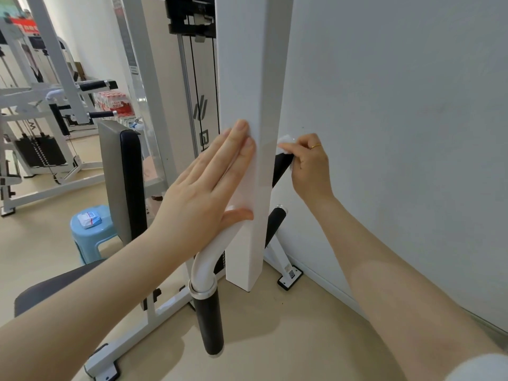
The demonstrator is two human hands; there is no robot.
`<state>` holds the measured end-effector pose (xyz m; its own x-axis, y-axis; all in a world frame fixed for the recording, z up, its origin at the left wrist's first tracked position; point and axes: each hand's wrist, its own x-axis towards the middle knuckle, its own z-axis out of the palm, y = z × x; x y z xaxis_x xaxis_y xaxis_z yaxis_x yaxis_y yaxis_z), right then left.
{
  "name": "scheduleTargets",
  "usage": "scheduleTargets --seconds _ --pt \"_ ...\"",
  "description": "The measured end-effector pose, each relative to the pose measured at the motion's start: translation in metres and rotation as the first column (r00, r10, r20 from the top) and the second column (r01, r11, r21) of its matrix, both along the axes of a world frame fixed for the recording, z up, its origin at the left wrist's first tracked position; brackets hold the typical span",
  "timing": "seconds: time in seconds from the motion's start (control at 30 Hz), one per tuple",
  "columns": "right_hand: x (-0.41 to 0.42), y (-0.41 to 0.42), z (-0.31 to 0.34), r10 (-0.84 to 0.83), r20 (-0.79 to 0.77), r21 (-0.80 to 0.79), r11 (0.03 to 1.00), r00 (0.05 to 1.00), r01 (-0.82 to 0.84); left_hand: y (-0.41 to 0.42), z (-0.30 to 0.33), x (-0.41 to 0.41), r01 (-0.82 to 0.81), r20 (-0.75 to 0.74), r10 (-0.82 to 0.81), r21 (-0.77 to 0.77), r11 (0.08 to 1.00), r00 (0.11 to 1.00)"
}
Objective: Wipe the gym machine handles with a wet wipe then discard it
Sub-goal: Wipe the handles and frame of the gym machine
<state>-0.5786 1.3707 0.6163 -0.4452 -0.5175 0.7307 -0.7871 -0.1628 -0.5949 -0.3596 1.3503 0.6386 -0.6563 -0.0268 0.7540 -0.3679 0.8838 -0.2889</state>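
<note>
A white square post (248,78) of the gym machine rises in the middle. My left hand (209,185) presses flat against its left face, fingers straight. Behind the post, my right hand (309,166) grips a crumpled white wet wipe (286,141) wrapped over the top of a black foam handle (280,169) near the wall. A second black handle (275,221) shows lower behind the post. In front, a third black handle (208,323) hangs from a curved white tube (204,262).
A grey wall (398,119) stands close on the right. A padded backrest (123,180) and seat (55,287) lie to the left. A blue stool (90,237) carries a wipe pack (89,219). Other white machines (41,119) fill the far left.
</note>
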Motion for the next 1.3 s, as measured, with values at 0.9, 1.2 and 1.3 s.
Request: scheduleTargets --seconds 0.9,1.2,1.3 --pt "0.008 0.061 -0.074 -0.010 0.687 0.194 0.966 0.726 -0.169 0.021 -0.001 -0.015 0.079 -0.005 -0.079 0.062 0.995 0.997" --pt "0.065 0.098 -0.093 -0.019 0.305 0.412 0.904 0.952 -0.113 0.009 -0.009 0.001 0.182 0.001 -0.183 0.121 0.976 0.983" --pt "0.106 0.130 -0.073 -0.047 0.511 0.279 0.954 0.858 -0.113 0.015 -0.018 0.032 0.229 0.016 -0.245 0.303 0.925 0.969"
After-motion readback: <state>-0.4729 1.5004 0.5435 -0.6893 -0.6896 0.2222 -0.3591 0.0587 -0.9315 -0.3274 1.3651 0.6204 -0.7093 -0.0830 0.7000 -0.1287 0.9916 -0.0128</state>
